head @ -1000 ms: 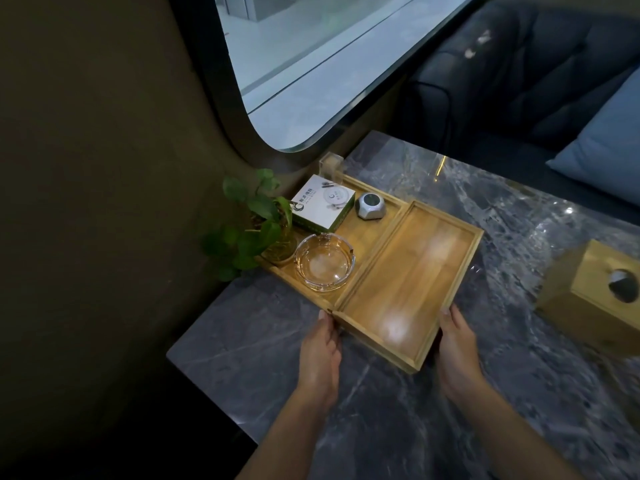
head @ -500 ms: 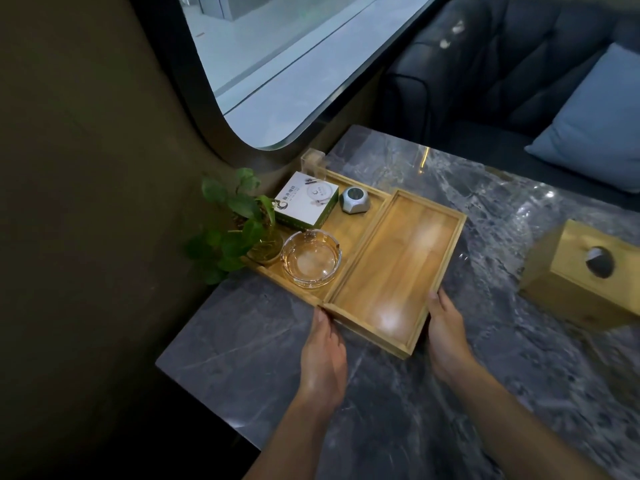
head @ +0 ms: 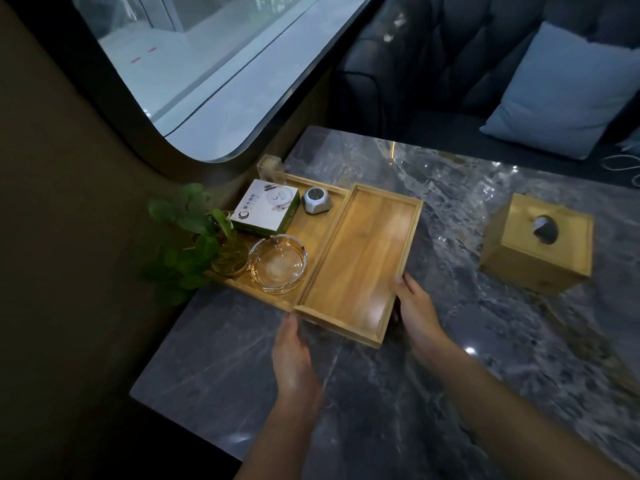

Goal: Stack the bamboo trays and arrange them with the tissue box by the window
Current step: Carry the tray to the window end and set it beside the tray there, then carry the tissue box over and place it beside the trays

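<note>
An empty bamboo tray [head: 360,258] lies on the grey marble table [head: 381,410], its left side resting on a larger bamboo tray [head: 313,233] by the window [head: 207,71]. My right hand [head: 415,308] grips the empty tray's right rim near the front corner. My left hand [head: 294,358] is flat, fingers together, its tips just at the tray's front left corner. A bamboo tissue box [head: 540,254] stands apart on the table to the right.
The larger tray holds a glass ashtray [head: 277,263], a potted plant [head: 194,237], a green and white box [head: 265,207] and a small silver gadget [head: 316,200]. A clear holder [head: 270,168] stands behind it. A dark sofa [head: 450,64] with a blue cushion [head: 561,91] faces the table.
My right hand has slid from the tray's front corner a little up its right rim. My left hand has drawn back slightly. My head has lifted, showing more window and sofa.
</note>
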Demonstrator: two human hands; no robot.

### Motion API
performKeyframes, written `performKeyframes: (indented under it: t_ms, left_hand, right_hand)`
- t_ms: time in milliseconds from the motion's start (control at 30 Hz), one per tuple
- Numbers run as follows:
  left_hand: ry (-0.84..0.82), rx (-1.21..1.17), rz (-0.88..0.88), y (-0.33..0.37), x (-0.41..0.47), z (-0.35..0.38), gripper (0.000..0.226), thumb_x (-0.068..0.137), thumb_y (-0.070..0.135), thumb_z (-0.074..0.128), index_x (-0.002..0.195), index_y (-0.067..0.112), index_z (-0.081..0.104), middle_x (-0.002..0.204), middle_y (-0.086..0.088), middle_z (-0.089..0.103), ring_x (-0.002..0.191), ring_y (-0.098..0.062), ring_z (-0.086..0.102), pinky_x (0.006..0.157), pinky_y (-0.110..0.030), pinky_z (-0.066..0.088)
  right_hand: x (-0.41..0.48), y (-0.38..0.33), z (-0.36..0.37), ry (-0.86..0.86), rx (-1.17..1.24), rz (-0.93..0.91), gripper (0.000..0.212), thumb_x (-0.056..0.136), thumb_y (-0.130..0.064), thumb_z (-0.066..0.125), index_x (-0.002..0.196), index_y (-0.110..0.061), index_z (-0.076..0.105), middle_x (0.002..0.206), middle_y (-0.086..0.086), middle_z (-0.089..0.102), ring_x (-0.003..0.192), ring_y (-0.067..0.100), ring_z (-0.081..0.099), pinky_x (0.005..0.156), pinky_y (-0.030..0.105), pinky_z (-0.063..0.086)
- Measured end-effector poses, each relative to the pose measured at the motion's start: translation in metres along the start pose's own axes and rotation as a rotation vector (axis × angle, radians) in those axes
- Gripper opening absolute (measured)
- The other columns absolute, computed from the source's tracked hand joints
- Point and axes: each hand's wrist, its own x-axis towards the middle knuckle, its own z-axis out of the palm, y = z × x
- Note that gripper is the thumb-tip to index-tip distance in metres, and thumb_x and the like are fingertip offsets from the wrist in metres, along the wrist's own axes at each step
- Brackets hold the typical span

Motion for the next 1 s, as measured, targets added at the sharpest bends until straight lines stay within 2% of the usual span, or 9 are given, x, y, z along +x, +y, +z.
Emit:
performKeyframes:
  t_ms: [67, 133, 300, 400, 567, 733, 867, 933, 1000]
  left_hand:
    - [0.118, 0.091, 0.103, 0.001, 0.001, 0.001, 0.039, 0.097, 0.023, 0.044, 0.134, 0.012, 0.047, 0.142, -0.006, 0.049, 0.126, -0.018, 0.045, 0.107, -0.032, 0.033]
    - [0.128, 0.277, 0.283, 0.011, -0.006, 0.009, 0.042, 0.094, 0.023, 0.050, 0.135, 0.014, 0.045, 0.141, -0.005, 0.047, 0.127, -0.018, 0.044, 0.104, -0.031, 0.034]
    - [-0.164, 0.658, 0.490, 0.021, -0.012, 0.064, 0.050, 0.092, 0.037, 0.050, 0.138, 0.021, 0.038, 0.145, -0.004, 0.042, 0.131, -0.020, 0.039, 0.111, -0.047, 0.034]
    - [-0.305, 0.775, 0.585, 0.023, -0.010, 0.111, 0.046, 0.093, 0.031, 0.052, 0.135, 0.014, 0.044, 0.140, -0.006, 0.048, 0.127, -0.018, 0.043, 0.104, -0.028, 0.031]
    - [-0.563, 0.914, 0.698, 0.012, -0.001, 0.196, 0.041, 0.090, 0.023, 0.057, 0.128, 0.007, 0.051, 0.131, -0.013, 0.056, 0.120, -0.019, 0.051, 0.100, -0.024, 0.037]
    - [-0.694, 0.983, 0.568, -0.016, 0.017, 0.271, 0.054, 0.091, 0.035, 0.053, 0.137, 0.009, 0.040, 0.144, -0.012, 0.045, 0.131, -0.024, 0.042, 0.107, -0.035, 0.033]
    - [-0.730, 0.924, 0.271, -0.047, 0.032, 0.304, 0.055, 0.092, 0.040, 0.049, 0.135, 0.007, 0.041, 0.141, -0.015, 0.047, 0.129, -0.031, 0.044, 0.109, -0.043, 0.036]
    - [-0.737, 0.896, 0.146, -0.063, 0.034, 0.311, 0.050, 0.093, 0.038, 0.048, 0.132, 0.007, 0.045, 0.134, -0.016, 0.053, 0.122, -0.033, 0.050, 0.106, -0.045, 0.040]
    - [-0.747, 0.815, 0.007, -0.072, 0.034, 0.313, 0.050, 0.094, 0.040, 0.045, 0.134, 0.009, 0.046, 0.133, -0.015, 0.054, 0.120, -0.031, 0.052, 0.106, -0.045, 0.041]
  right_hand:
    - [0.001, -0.006, -0.006, -0.004, -0.056, -0.002, 0.032, 0.098, -0.030, 0.042, 0.123, -0.016, 0.056, 0.083, -0.008, 0.069, 0.061, -0.005, 0.061, 0.050, 0.011, 0.046]
    - [0.003, -0.013, -0.013, 0.022, -0.128, -0.025, 0.021, 0.096, -0.024, 0.047, 0.107, -0.013, 0.061, 0.074, -0.006, 0.066, 0.049, -0.007, 0.058, 0.039, 0.005, 0.040]
    - [-0.001, -0.038, -0.041, 0.071, -0.364, -0.181, 0.017, 0.091, -0.025, 0.054, 0.105, -0.017, 0.061, 0.090, -0.002, 0.063, 0.065, -0.004, 0.061, 0.054, 0.005, 0.042]
    - [-0.005, -0.056, -0.068, 0.127, -0.465, -0.284, 0.025, 0.090, -0.024, 0.057, 0.108, -0.009, 0.064, 0.097, 0.007, 0.068, 0.087, 0.016, 0.061, 0.075, 0.024, 0.044]
    - [0.000, -0.083, -0.126, 0.332, -0.454, -0.426, 0.018, 0.090, -0.018, 0.056, 0.100, -0.008, 0.067, 0.094, 0.014, 0.071, 0.084, 0.023, 0.064, 0.074, 0.033, 0.047]
    - [0.024, -0.089, -0.191, 0.632, -0.436, -0.342, 0.030, 0.089, -0.018, 0.055, 0.117, -0.008, 0.057, 0.114, 0.019, 0.063, 0.103, 0.033, 0.057, 0.087, 0.043, 0.047]
    - [0.045, -0.074, -0.223, 0.534, -0.263, -0.070, 0.069, 0.088, -0.030, 0.059, 0.144, -0.011, 0.024, 0.148, 0.012, 0.034, 0.133, 0.029, 0.034, 0.108, 0.044, 0.032]
    - [0.051, -0.061, -0.226, 0.463, -0.103, 0.012, 0.069, 0.087, -0.035, 0.059, 0.144, -0.014, 0.026, 0.145, 0.010, 0.040, 0.128, 0.026, 0.042, 0.102, 0.041, 0.039]
    - [0.053, -0.050, -0.224, 0.387, 0.025, 0.023, 0.046, 0.086, -0.034, 0.059, 0.128, -0.020, 0.047, 0.128, 0.006, 0.059, 0.107, 0.019, 0.057, 0.084, 0.035, 0.049]
